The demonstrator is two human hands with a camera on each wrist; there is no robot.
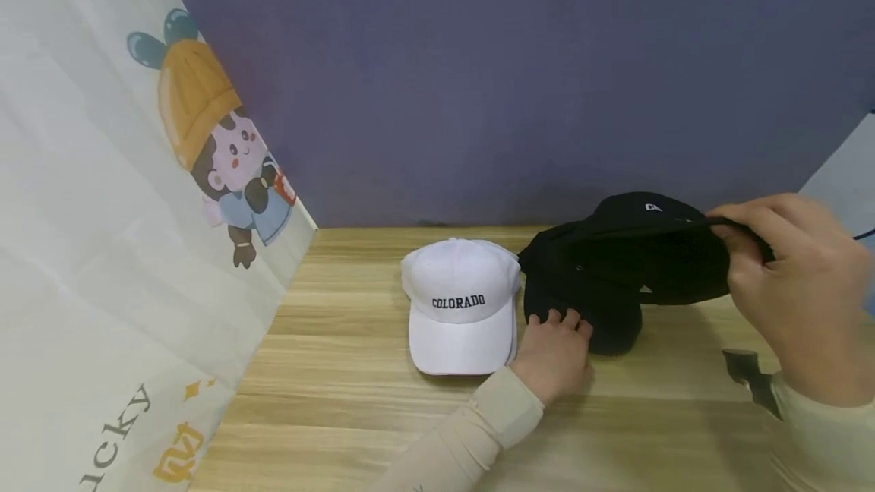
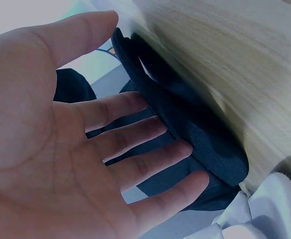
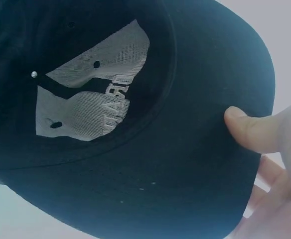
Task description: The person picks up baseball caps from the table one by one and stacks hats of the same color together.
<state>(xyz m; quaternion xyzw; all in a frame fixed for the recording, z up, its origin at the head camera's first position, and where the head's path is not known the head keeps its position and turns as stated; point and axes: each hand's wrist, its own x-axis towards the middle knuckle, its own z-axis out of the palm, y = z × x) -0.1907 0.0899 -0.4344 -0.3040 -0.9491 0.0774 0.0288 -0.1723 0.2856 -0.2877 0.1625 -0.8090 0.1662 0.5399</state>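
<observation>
My right hand (image 1: pixel 807 272) pinches the brim of a black cap (image 1: pixel 690 260) and holds it tilted, its hollow underside showing. In the right wrist view the thumb (image 3: pixel 252 132) lies on the brim's underside, and pale mesh backing shows inside the crown. Behind and below it, another black cap (image 1: pixel 611 329) sits on the wooden table, partly hidden by the held one. My left hand (image 1: pixel 557 355) has its fingertips at this lower cap's brim, its fingers extended in the left wrist view. Left of them stands a white cap (image 1: pixel 461 275) lettered COLORADO, brim toward me.
The wooden table (image 1: pixel 342 340) ends at a dark blue-grey wall (image 1: pixel 478 82) behind the caps. On the left rises a white sheet (image 1: pixel 89 173) with a cartoon child printed on it. A dark strap-like thing (image 1: pixel 752 378) is beside my right wrist.
</observation>
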